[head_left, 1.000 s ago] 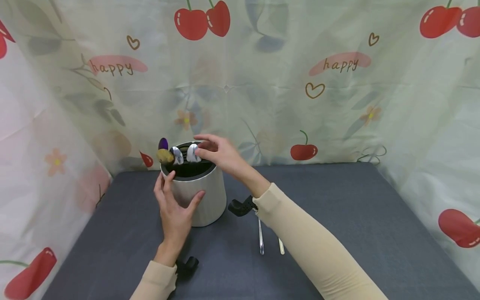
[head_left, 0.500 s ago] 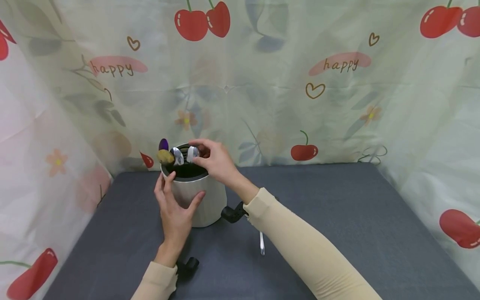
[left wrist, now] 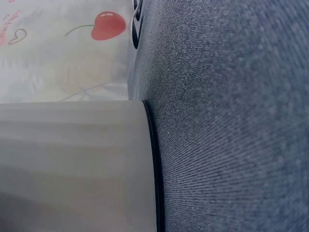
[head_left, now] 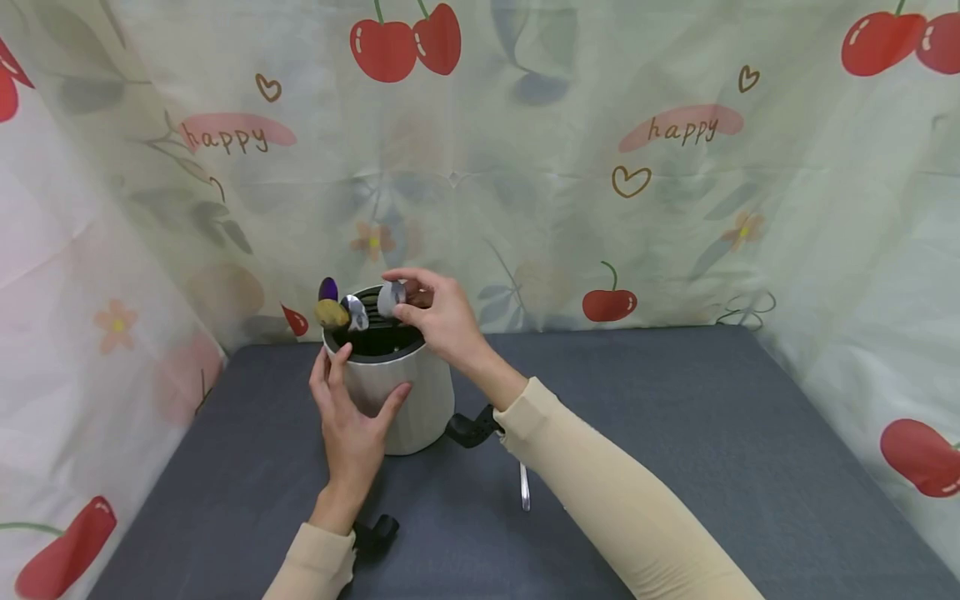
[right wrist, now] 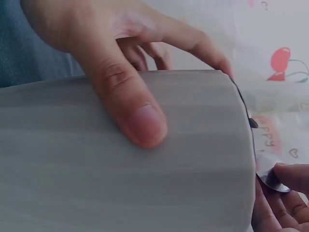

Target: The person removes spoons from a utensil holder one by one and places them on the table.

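Note:
A pale grey utensil holder (head_left: 416,408) with a dark inside stands on the table, left of centre in the head view. My left hand (head_left: 351,433) grips its near left side, thumb on the front wall and fingertips at the rim. Over the far right rim, my right hand (head_left: 446,325) pinches a silver spoon (head_left: 391,298) by its bowl; the handle is hidden. In the right wrist view, that spoon's bowl (right wrist: 273,179) shows between thumb and fingers. Another silver spoon (head_left: 356,314), a gold spoon (head_left: 332,314) and a purple one (head_left: 327,289) lean inside at the left.
A silver handle (head_left: 525,487) lies on the dark grey tablecloth (head_left: 712,433) beside the right forearm, which covers its other end. Metal cutlery (left wrist: 136,24) also shows at the top of the left wrist view. A printed curtain (head_left: 510,208) surrounds the table.
My right hand dips slightly left, then rises a little to the right, and the spoon's bowl turns with it. The right forearm now covers a second handle on the table. The left hand stays put.

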The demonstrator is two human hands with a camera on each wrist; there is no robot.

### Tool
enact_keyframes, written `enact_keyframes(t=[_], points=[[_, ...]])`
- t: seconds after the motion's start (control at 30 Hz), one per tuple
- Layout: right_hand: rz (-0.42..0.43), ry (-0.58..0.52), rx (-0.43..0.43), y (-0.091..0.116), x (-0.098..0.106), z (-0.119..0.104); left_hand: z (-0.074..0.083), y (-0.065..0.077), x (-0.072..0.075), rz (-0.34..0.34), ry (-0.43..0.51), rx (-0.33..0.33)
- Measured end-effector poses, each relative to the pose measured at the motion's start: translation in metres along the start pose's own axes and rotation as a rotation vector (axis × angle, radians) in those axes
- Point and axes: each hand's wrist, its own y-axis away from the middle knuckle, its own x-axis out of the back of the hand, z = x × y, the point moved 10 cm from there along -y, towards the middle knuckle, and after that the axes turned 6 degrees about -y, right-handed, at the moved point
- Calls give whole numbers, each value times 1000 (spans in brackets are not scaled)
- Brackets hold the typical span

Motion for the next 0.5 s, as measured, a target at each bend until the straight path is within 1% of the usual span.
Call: enact_keyframes(t=[0.2,0.5], points=[[34,-148,9,3,12,-1,-1,0,-1,-11,0,9],[105,-289,17,5,30,-9,-2,0,-1,-8,2,14]])
